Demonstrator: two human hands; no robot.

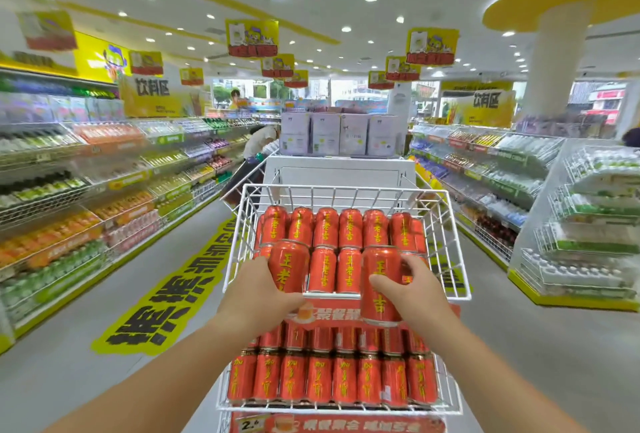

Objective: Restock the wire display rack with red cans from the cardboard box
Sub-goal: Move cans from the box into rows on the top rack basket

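Centrally, the wire display rack stands at the aisle end. Its top basket holds rows of upright red cans, and its lower tier looks full.

Left hand: fingers and thumb wrap the side of an upright can at the left end of the front row. Whether its base is seated on the wire cannot be told.

Right hand: thumb across the front, fingers behind, gripping a second can. This can is upright and nearer the camera, and its base hangs in front of the basket's front rim and the red sign strip.

Both forearms reach forward, roughly parallel, with wrists level.

For good practice, judged from this view, lift the second can clear of the front rim. Lower it into the gap at the right of the front row, label outward. Release it only once it stands flat.

The cardboard box is out of view.
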